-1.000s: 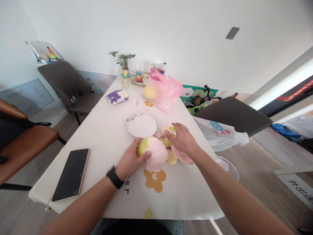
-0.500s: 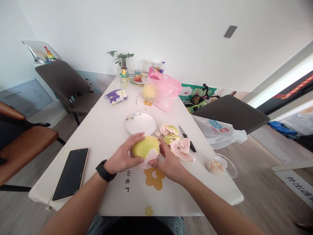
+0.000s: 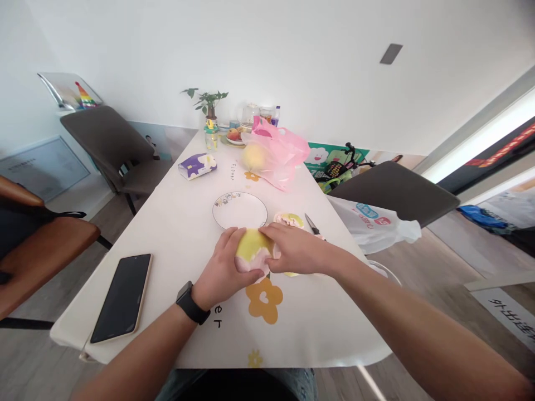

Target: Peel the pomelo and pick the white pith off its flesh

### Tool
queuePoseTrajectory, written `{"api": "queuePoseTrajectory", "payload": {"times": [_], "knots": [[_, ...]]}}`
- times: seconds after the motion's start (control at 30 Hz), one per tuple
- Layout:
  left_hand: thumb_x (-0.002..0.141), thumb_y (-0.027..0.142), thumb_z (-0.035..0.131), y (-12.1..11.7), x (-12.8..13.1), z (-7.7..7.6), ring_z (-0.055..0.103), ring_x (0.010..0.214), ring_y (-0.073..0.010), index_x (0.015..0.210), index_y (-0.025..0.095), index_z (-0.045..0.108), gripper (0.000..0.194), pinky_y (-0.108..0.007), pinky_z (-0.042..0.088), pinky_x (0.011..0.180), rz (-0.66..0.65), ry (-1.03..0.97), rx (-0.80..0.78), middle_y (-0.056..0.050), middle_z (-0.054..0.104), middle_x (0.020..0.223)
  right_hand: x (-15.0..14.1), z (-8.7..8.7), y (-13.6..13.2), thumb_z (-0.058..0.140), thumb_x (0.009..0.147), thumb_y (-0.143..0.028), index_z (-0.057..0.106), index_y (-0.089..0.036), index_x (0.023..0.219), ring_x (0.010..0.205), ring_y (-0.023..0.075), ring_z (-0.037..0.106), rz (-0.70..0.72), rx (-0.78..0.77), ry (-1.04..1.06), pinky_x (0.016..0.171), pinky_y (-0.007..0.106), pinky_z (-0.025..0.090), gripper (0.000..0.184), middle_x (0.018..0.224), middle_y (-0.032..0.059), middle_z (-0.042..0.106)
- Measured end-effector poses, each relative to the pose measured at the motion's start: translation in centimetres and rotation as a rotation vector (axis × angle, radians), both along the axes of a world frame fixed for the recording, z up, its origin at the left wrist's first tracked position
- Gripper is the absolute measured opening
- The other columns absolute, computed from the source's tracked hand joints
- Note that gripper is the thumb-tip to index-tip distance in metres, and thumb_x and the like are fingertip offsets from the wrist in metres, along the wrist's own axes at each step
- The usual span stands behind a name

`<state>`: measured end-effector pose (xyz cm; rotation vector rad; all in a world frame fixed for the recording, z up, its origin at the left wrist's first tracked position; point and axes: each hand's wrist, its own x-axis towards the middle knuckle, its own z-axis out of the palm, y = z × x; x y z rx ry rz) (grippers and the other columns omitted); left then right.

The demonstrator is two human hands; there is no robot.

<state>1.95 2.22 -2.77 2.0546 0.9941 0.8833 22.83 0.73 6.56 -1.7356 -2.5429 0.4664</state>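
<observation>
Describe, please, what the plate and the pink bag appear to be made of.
Plate: probably glazed ceramic, smooth and white, with a thin dark rim line and printed figures; melamine is possible too.
Pink bag: most likely thin plastic film with slight sheen; it creases, and the yellow fruit inside shows through.

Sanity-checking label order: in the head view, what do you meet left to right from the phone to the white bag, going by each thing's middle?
Phone → black watch → left hand → partly peeled fruit → right hand → white plastic bag.
</observation>
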Motion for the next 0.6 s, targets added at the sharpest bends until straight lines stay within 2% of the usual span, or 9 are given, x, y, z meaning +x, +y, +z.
{"api": "queuePoseTrajectory", "payload": {"times": [0.13,0.27,0.43,0.6], "knots": [[0.072,0.037,0.082,-0.2,0.2,-0.1,0.031,0.147,-0.0331,0.147,0.028,0.032,0.091,-0.052,0.037,0.117,-0.007,0.035,0.011,-0.012,0.031,0.156,-0.6,0.4,0.0,0.061,0.076,-0.035,0.059,-0.017,0.115,0.102,0.0309,0.062,-0.019,-0.021,-0.104,0.082,0.040,0.047,0.043,0.110,0.0121,0.067],[0.071,0.036,0.083,-0.4,0.6,-0.1,0.031,0.147,-0.0335,0.147,0.028,0.033,0.091,-0.052,0.038,0.117,-0.028,0.044,0.043,-0.012,0.031,0.155,-0.8,0.0,-0.4,0.055,0.080,-0.032,0.056,-0.017,0.107,0.094,0.0290,0.063,-0.040,-0.003,-0.189,0.071,0.036,0.044,0.031,0.104,0.0116,0.066],[0.072,0.036,0.082,0.0,0.5,0.0,0.033,0.145,-0.0334,0.146,0.028,0.035,0.089,-0.051,0.039,0.116,-0.039,0.046,0.063,-0.012,0.033,0.154,-1.0,-0.7,-0.2,0.051,0.083,-0.027,0.056,-0.017,0.106,0.088,0.0269,0.065,-0.024,0.037,-0.264,0.071,0.036,0.042,0.026,0.102,0.0110,0.068],[0.072,0.037,0.083,0.5,0.0,-0.2,0.035,0.144,-0.0346,0.146,0.028,0.036,0.089,-0.052,0.040,0.115,-0.054,0.021,0.056,-0.013,0.034,0.153,-1.4,-0.4,0.6,0.047,0.088,-0.026,0.058,-0.017,0.104,0.083,0.0268,0.065,0.020,0.024,-0.340,0.066,0.035,0.039,0.022,0.095,0.0115,0.070]]}}
